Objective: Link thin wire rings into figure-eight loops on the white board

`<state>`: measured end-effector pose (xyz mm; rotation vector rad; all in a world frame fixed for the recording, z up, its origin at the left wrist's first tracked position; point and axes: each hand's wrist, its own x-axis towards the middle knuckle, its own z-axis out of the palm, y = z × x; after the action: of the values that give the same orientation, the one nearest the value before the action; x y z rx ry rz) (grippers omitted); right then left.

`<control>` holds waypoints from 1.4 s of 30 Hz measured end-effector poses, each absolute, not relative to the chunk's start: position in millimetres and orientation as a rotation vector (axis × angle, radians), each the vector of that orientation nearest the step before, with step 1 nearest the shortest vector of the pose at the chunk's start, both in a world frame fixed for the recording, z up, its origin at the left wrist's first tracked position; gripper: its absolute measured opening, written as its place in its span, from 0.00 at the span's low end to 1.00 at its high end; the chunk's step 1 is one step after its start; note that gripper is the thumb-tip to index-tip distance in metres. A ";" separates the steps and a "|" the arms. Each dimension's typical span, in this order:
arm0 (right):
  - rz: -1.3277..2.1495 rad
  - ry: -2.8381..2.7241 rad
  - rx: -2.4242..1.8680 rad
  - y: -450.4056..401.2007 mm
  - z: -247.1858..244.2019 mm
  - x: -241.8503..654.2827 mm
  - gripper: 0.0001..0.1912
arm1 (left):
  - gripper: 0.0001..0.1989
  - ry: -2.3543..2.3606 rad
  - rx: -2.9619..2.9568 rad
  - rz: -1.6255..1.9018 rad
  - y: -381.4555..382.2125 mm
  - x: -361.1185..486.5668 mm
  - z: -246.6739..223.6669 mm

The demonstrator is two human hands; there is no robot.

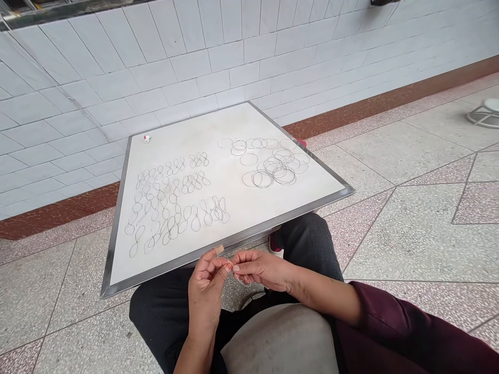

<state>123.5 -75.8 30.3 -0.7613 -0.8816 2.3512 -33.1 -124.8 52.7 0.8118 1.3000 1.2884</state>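
We hold a thin wire loop (243, 283) over our lap, just beside the near edge of the table (265, 210). Our left hand (208, 285) and right hand (265, 268) meet at the fingertips, both pinched on the wire. Its open curve hangs below the right fingers, and a short stretch shows above them toward the table; the long axis slants down to the right, though our fingers hide the middle. A strip of tape (220, 249) wraps one left finger. Figure-eight wires (175, 208) lie in rows toward the table's left edge, overlapping wire rings (275, 170) toward its right edge. A small red-and-white object (147, 138) sits near the far left corner.
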 end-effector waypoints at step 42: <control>0.129 -2.111 -0.908 -75.9 22.3 123.0 0.09 | 0.37 1.276 0.515 1.441 -122.8 -8.7 57.4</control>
<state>123.0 -75.9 22.3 -0.9082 -2.1114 0.1293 -8.7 -122.8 57.4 0.5151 1.2764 1.4408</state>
